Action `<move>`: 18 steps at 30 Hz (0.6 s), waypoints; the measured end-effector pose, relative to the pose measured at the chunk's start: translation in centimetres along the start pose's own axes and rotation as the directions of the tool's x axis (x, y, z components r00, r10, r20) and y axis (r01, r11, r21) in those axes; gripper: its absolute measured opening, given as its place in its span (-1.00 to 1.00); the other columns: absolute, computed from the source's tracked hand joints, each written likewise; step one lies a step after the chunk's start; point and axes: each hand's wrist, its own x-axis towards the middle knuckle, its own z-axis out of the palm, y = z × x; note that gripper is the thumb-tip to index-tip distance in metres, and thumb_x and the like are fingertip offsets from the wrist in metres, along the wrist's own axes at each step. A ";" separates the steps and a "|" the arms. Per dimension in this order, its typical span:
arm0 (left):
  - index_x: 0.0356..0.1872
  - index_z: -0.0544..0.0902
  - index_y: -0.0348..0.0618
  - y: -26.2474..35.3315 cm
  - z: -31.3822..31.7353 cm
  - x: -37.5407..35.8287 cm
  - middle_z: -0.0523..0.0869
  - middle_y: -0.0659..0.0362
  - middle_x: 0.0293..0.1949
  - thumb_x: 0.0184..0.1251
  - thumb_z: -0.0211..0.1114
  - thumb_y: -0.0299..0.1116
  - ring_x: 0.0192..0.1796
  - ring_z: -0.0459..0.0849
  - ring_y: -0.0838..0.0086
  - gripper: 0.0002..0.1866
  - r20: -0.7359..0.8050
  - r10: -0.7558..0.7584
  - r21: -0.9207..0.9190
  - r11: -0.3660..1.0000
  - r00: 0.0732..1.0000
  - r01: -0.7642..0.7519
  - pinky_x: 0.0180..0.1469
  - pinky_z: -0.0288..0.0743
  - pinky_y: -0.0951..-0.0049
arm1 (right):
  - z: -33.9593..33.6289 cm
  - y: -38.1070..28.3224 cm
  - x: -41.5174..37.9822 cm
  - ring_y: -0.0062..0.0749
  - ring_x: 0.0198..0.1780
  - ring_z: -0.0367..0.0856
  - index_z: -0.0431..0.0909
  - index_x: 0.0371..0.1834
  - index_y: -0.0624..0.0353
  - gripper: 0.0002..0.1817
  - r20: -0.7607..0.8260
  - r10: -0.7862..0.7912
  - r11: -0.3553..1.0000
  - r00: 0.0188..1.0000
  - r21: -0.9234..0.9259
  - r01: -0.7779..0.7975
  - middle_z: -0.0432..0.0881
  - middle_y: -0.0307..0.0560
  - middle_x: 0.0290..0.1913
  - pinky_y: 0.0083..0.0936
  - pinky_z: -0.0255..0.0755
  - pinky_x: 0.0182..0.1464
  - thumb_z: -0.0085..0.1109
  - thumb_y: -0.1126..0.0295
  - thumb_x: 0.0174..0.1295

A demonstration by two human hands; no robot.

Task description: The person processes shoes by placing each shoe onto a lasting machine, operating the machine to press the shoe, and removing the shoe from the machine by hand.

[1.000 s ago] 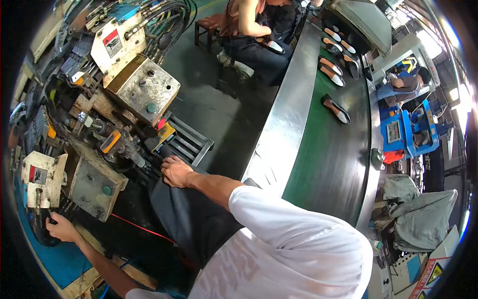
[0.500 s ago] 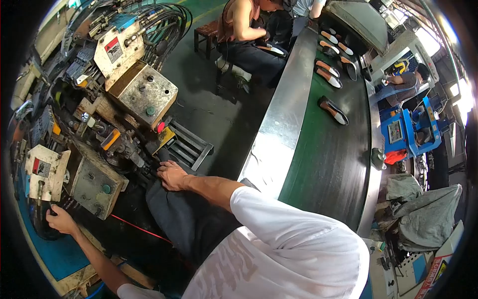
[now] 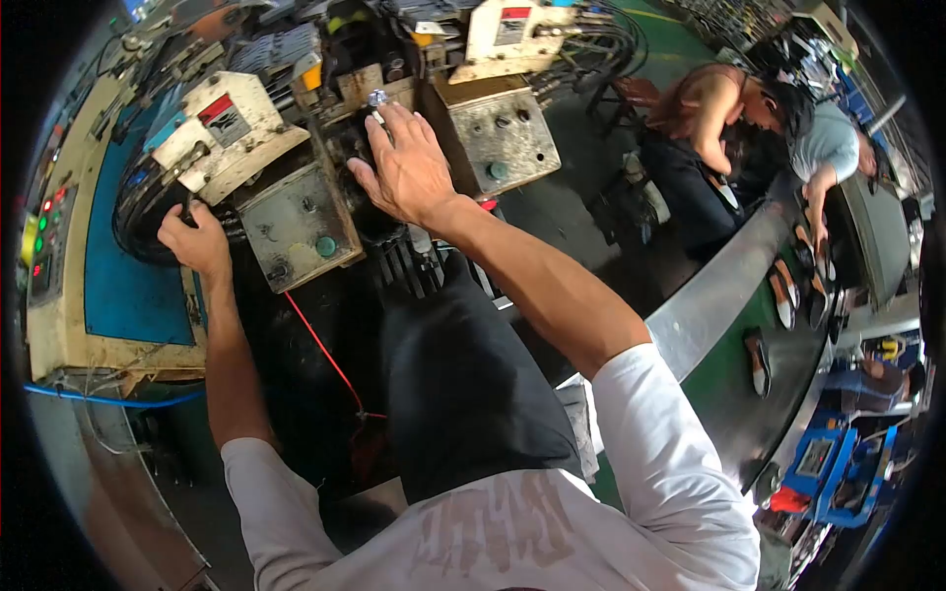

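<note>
My left hand [image 3: 200,239] is at the left side of the machine, its fingers curled at the lower edge of a worn cream panel [image 3: 225,123], in front of black hoses [image 3: 138,212]. What those fingers hold is hidden. My right hand [image 3: 409,163] reaches into the gap between two control boxes, palm down, fingers stretched out and apart. Its fingertips lie close below a small shiny metal part [image 3: 377,98]. To its left is a grimy control box [image 3: 296,229] with a green button [image 3: 326,246]; a similar control box [image 3: 503,138] is on its right.
A blue-topped bench [image 3: 138,286] with a lit button panel [image 3: 49,241] stands at left. A red cord [image 3: 325,350] hangs below the machine. On the right, a conveyor [image 3: 714,295] carries shoes [image 3: 757,364]. A seated person [image 3: 705,108] and another person [image 3: 828,148] are beside it.
My head has turned left, so the machine sits more centrally. My right hand has moved from near my lap up into the machine with fingers spread. My left hand stays by the hoses.
</note>
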 end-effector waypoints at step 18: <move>0.13 0.60 -0.22 1.0 -1.3 -0.1 0.58 -0.14 0.04 0.53 0.44 -0.23 0.05 0.66 -0.22 -0.65 0.060 -0.004 -0.049 0.999 0.998 0.007 0.07 0.55 -0.12 | 4.2 0.2 -3.3 0.14 0.53 0.49 0.55 0.44 0.43 -0.37 0.291 0.185 0.978 0.939 -0.145 -0.148 0.59 0.32 0.48 -0.06 0.22 0.65 0.11 0.06 0.59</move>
